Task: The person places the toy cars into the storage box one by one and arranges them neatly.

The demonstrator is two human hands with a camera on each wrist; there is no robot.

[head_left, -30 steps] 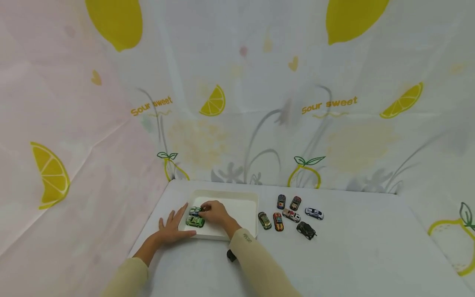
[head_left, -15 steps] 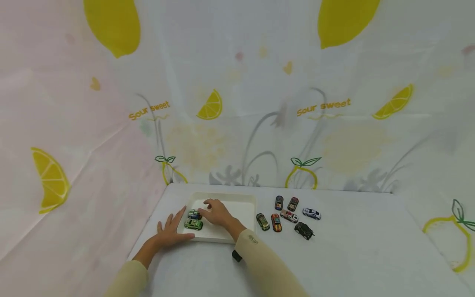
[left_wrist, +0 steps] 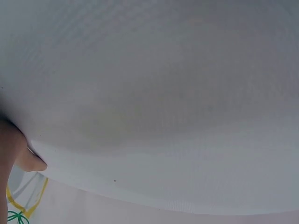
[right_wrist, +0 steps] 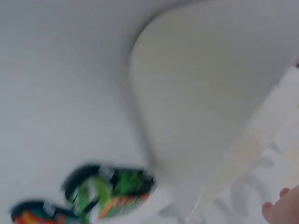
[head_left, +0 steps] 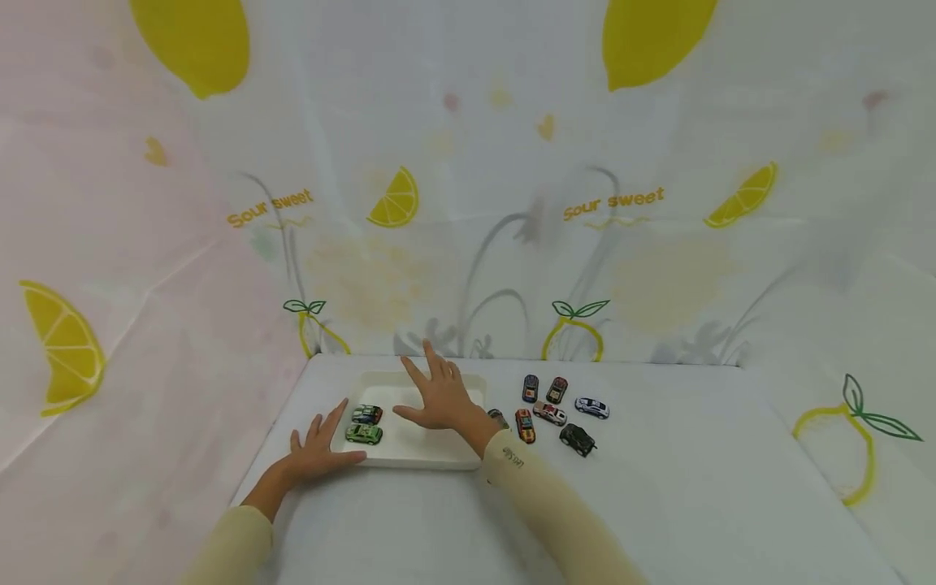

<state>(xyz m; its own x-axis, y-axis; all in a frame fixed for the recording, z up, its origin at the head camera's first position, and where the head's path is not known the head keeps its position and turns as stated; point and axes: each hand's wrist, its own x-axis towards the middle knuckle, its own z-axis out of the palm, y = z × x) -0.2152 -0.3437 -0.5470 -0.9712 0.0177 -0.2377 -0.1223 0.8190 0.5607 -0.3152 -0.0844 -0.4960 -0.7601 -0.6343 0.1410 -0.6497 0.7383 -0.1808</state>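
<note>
A shallow white tray (head_left: 420, 464) lies on the white table with two toy cars near its left side. The bright green car (head_left: 363, 434) sits in front of the blue, white and green one (head_left: 367, 414). My left hand (head_left: 316, 452) is spread along the tray's left front corner, thumb at the front rim, fingers by the left side. Above the tray, my right hand (head_left: 441, 400) is raised with its fingers spread and nothing in it. My right wrist partly covers a camouflage-green car (head_left: 498, 418), which shows blurred in the right wrist view.
Several toy cars are grouped right of the tray: a red-orange car (head_left: 525, 426), a white and red car (head_left: 550, 413), a blue car (head_left: 530, 388), a dark red-black car (head_left: 557, 390), a white car (head_left: 592, 407) and a black off-road car (head_left: 578, 439). Patterned cloth (head_left: 439, 268) hangs behind.
My right hand has let go of the blue, white and green car, risen and moved right, its fingers spreading. The left hand stays at the tray. My sleeve now hides the black object in front.
</note>
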